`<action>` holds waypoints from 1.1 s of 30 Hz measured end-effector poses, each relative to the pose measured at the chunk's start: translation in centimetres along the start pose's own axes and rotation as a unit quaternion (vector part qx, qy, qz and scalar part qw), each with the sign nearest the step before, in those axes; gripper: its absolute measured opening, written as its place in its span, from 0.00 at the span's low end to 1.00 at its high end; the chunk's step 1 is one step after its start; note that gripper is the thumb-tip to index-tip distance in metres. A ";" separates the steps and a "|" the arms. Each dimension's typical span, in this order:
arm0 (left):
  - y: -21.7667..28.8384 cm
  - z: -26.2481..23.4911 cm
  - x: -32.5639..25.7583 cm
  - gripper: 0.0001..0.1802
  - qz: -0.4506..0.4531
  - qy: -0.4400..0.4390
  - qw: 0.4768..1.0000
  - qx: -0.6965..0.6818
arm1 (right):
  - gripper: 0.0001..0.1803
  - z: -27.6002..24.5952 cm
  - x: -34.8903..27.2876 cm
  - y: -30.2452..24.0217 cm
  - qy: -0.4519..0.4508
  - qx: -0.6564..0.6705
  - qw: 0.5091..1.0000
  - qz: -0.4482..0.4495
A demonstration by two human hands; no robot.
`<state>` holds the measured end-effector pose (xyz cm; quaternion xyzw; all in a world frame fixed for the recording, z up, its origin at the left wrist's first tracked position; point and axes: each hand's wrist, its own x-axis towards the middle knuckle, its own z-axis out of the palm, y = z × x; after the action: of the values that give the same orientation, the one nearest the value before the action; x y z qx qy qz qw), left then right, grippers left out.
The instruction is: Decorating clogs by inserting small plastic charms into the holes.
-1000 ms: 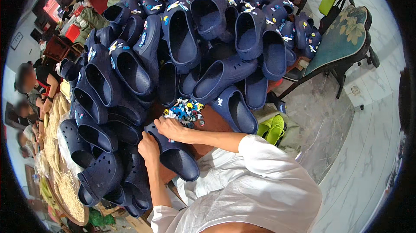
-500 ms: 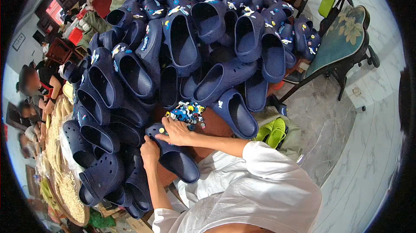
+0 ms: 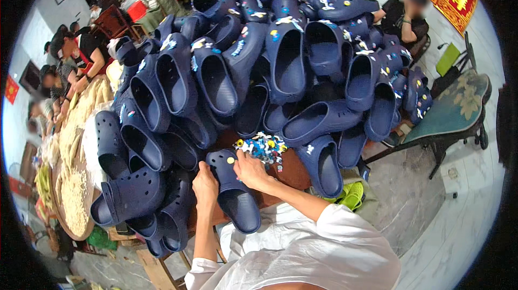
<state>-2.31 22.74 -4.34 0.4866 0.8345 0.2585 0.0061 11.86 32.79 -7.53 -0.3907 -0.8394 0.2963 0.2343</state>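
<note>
A navy clog (image 3: 240, 209) with holes in its toe lies before me, heel toward my body. A round yellow shoe charm (image 3: 231, 160) sits on its toe. My left hand (image 3: 205, 186) is closed on the clog's left edge. Across from it, my right hand (image 3: 252, 172) has its fingers curled against the right side of the toe, close to the yellow charm; its fingertips are partly hidden. Just beyond the right hand is a heap of small shoe charms (image 3: 263, 146) in white, blue, yellow and black, on the brown tabletop (image 3: 294, 168).
Navy clogs (image 3: 286, 66) are piled high ahead, many with charms, and more (image 3: 132, 195) lie at left. A round tray of pale kernels (image 3: 75, 198) stands far left with people behind it. Right are green clogs (image 3: 352, 195), a chair (image 3: 456, 104) and a seated person (image 3: 413, 23).
My right hand has slid off the top of the clog's toe to its right side, uncovering more of the toe. The clog points more straight ahead. The whole view has shifted.
</note>
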 end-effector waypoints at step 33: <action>6.5 -2.4 1.9 0.18 0.115 0.001 0.980 -0.160 | 0.28 -2.0 -3.6 0.9 -0.056 0.125 0.990 -0.002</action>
<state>1.27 25.83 1.03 0.5716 0.7209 0.3884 0.0536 15.64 31.06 -7.32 -0.3393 -0.8082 0.4204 0.2343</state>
